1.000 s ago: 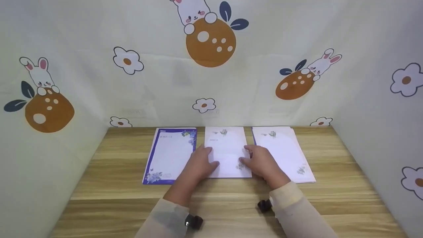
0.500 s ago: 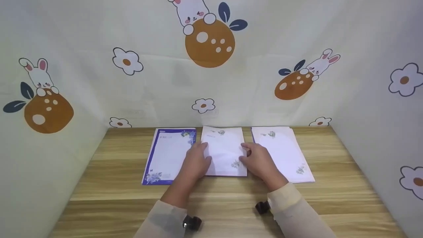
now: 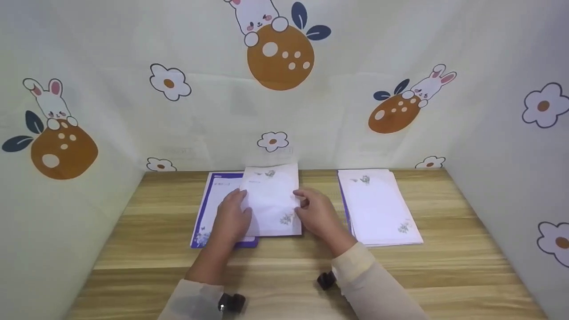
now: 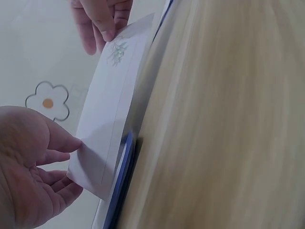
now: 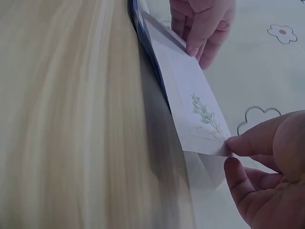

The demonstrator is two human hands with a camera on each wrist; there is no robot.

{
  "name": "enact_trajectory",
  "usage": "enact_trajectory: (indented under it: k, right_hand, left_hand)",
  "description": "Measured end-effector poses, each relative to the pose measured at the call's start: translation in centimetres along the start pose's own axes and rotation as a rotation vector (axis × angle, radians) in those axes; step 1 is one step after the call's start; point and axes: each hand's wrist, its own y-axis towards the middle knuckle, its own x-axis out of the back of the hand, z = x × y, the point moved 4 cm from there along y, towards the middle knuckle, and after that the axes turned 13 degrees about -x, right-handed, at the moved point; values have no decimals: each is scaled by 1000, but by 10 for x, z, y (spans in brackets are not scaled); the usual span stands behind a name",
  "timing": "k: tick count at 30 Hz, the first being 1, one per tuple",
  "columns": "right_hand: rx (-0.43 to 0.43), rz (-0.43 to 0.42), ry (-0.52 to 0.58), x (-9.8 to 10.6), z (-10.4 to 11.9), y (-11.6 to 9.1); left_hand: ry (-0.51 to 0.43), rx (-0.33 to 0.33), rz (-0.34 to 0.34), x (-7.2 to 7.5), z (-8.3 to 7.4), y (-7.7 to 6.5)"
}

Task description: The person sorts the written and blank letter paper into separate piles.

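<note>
My left hand (image 3: 231, 218) pinches the left edge of a pale sheet of stationery paper (image 3: 272, 202) printed with small green plants. On its opposite edge my right hand (image 3: 318, 214) pinches with thumb and fingers. Both wrist views show the sheet (image 4: 107, 114) lifted off the table and slightly tilted. Its left part hangs over a purple-bordered sheet (image 3: 222, 189) with blue flowers, hiding much of it. Under that purple-bordered sheet a white edge shows at the top.
A stack of plant-printed sheets (image 3: 383, 209), with a purple edge showing beneath, lies at the right on the wood-grain table (image 3: 284, 275). Behind stands a pale cloth backdrop (image 3: 213, 111) printed with rabbits, oranges and flowers; more of it rises at both sides.
Both hands have raised the middle sheet from the table and carried it left, partly over the purple-bordered sheet. The right stack stays in place.
</note>
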Motion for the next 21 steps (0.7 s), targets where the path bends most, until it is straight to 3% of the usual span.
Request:
enact_trajectory:
  k: [8, 14, 21]
  right_hand:
    - [10, 87, 56, -35, 24, -2]
    - [81, 155, 105, -56, 35, -3]
    - [70, 286, 145, -73, 33, 0]
  left_hand:
    - [21, 51, -14, 31, 25, -12]
    - [8, 119, 5, 51, 45, -19]
    - [6, 185, 27, 57, 63, -21]
